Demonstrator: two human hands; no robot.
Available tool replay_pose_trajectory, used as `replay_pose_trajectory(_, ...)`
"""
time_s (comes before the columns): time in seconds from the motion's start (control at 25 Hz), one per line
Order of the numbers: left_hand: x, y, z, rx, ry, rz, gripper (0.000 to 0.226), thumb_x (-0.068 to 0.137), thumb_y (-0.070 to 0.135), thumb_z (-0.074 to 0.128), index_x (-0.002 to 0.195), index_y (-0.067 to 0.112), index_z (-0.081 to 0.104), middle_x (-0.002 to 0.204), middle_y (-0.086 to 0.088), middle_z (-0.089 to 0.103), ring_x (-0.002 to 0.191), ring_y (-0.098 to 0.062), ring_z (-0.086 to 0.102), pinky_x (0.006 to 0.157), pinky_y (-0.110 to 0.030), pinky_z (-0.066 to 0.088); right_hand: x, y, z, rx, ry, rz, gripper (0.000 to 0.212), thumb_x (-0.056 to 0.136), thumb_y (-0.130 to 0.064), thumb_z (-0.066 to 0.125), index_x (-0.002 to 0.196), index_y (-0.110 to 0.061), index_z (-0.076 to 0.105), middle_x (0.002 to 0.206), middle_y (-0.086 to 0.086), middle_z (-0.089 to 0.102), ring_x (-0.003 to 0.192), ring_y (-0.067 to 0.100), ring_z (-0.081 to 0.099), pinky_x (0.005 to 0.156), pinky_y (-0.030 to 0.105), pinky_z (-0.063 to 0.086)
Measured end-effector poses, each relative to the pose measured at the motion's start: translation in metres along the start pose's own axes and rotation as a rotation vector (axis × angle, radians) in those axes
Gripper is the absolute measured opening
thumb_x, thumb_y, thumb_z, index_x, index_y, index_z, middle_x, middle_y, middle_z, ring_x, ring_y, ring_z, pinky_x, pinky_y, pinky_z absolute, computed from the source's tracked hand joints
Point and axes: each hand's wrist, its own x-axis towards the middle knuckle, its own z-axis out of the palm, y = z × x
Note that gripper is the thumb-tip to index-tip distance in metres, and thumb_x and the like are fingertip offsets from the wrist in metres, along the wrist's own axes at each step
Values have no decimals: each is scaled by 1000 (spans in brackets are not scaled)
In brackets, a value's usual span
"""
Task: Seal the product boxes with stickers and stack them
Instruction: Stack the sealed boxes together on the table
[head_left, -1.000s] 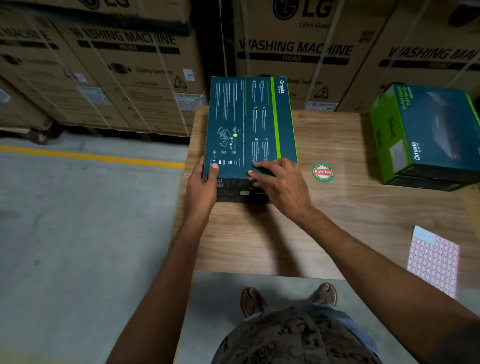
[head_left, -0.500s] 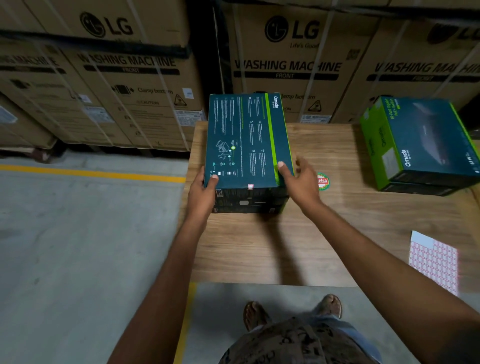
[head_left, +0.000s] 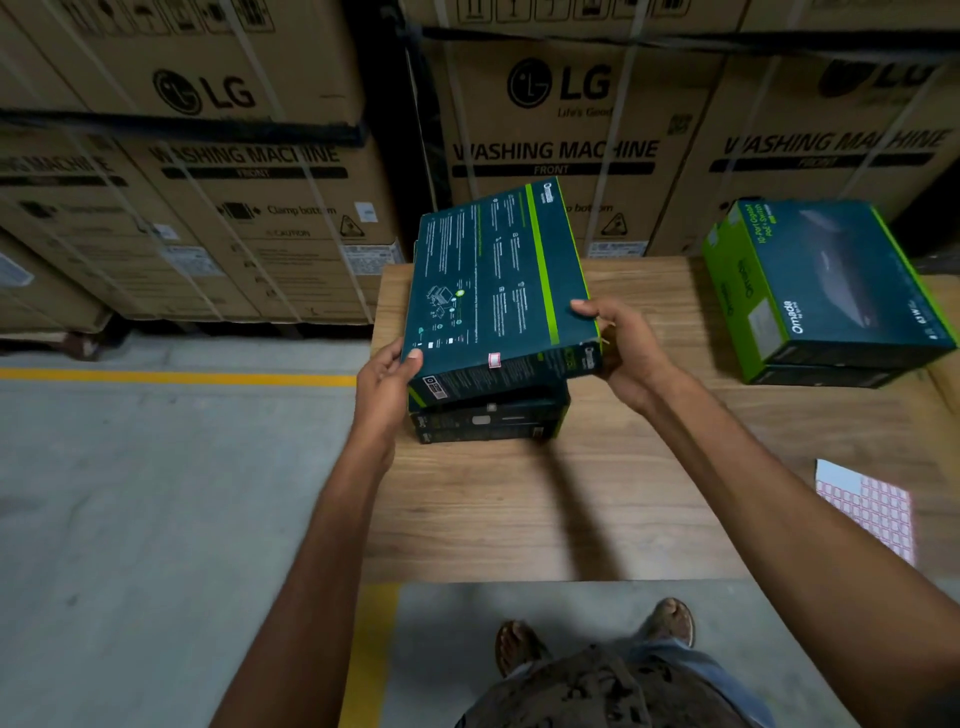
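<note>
1. Shut off behind the table (head_left: 519, 519) by washing-machine cartons (head_left: 561, 150) standing along its far edge.
2. Left-centre taken up by a low stack of boxes (head_left: 488, 423), with a tilted box (head_left: 493, 291) gripped over it by the left hand (head_left: 384, 384) and right hand (head_left: 628, 353).
3. Far right occupied by a second box stack (head_left: 831, 291).
4. Passable over bare wood between the stacks and along the near edge, past a flat sticker sheet (head_left: 872, 509) at near right.

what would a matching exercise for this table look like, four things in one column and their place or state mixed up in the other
Things
1. top box
2. sticker sheet
3. red-and-white sticker
4. green-sided box pile

Place or state
a. flat, near right edge of the table
b. tilted, gripped by left hand and right hand
c. far right end of the table
d. stuck over the top box's near edge

Pairs: 1-b, 2-a, 3-d, 4-c
</note>
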Motion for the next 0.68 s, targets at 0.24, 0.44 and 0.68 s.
replay_pose_trajectory(0.24, -12, 17, 5, 159, -139, 29, 54, 102, 17, 67, 153, 23, 50, 156, 5, 50, 145, -13, 45, 123, -38, 35, -7, -57, 7, -104, -43, -45, 25, 79, -20, 72, 104, -16, 73, 90, 3, 77, 71, 18, 69, 64, 25, 57)
replay_pose_trajectory(0.44, -12, 74, 28, 116, -272, 106, 49, 111, 49, 40, 158, 34, 43, 160, 10, 45, 145, -19, 46, 108, -36, 48, -8, -66, 26, -166, -30, -132, 49, 69, -29, 84, 113, -14, 71, 97, 4, 77, 80, 18, 70, 58, 20, 53)
replay_pose_trajectory(0.68, -11, 121, 27, 92, -273, -22, 74, 100, 77, 20, 155, 35, 48, 144, -15, 63, 117, -27, 71, 70, -36, 65, -10, -45, 43, -103, -190, -166, 37, 111, -36, 43, 139, -30, 65, 132, -10, 70, 117, 15, 67, 87, 29, 55)
